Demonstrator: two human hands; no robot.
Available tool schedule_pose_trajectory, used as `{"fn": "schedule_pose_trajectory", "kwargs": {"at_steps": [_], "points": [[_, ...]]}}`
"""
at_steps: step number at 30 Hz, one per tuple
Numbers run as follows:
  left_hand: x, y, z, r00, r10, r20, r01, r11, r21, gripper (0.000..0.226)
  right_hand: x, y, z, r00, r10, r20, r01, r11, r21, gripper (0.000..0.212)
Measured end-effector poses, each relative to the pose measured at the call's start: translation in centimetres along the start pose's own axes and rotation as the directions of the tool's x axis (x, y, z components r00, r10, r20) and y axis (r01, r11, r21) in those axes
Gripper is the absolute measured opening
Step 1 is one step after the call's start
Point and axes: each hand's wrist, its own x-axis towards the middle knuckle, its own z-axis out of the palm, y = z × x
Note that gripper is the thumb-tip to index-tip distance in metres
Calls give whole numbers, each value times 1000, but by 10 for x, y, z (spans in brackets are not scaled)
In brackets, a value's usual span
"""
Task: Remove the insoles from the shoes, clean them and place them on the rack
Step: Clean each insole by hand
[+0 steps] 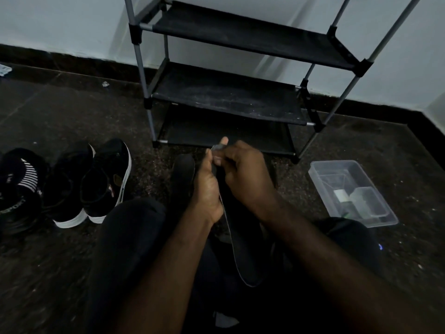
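A long black insole [243,249] with a pale edge stands on end over my lap. My left hand [208,186] grips its upper left edge, thumb up near the top. My right hand [243,174] curls over the insole's top and pinches it beside the left thumb. A second dark insole or sole [183,174] lies on the floor just left of my left hand. The black shoe rack [226,97] with three fabric shelves stands straight ahead. A pair of black sneakers with white soles [89,184] sits on the floor at the left.
Another black shoe with white stripes [20,186] lies at the far left. A clear plastic tub [352,191] holding small items sits on the dark floor at the right. My dark-trousered knees frame the lower view. A pale wall runs behind the rack.
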Motion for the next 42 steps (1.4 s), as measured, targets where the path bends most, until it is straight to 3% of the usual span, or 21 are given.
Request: {"fn": "schedule_pose_trajectory", "kwargs": {"at_steps": [5,9,13,17,21,26,30,33,37,42], "points": [[-6,1,3,998,-37,50,34,996,77,59,22,9,-7,973,230,-27,-222,959,178,5],[-4,3,1,999,4,33,-7,996,86,58,17,4,-5,987,147,68,-156,975,156,7],[-4,-1,2,998,-36,58,28,991,130,57,25,14,-14,977,207,57,-214,967,137,8],[-3,-2,0,1000,5,17,-8,989,148,63,16,7,-11,969,160,186,-190,969,158,12],[-3,-4,2,1000,-1,8,-1,975,220,73,25,18,-14,972,230,48,-234,960,154,13],[-7,0,5,999,12,-32,-5,977,213,72,14,8,-11,978,109,178,-135,981,139,11],[-6,-2,7,1000,1,-3,-1,975,222,74,21,17,-15,983,181,40,-185,969,164,13],[-6,-1,4,1000,-15,-15,17,981,192,80,17,11,-11,974,133,185,-162,975,151,13],[-4,-2,6,1000,-13,-21,17,980,198,82,24,15,-16,979,172,107,-190,963,190,13],[-6,0,7,999,-22,-23,25,986,164,82,21,9,-16,970,72,231,-102,988,119,13]]}}
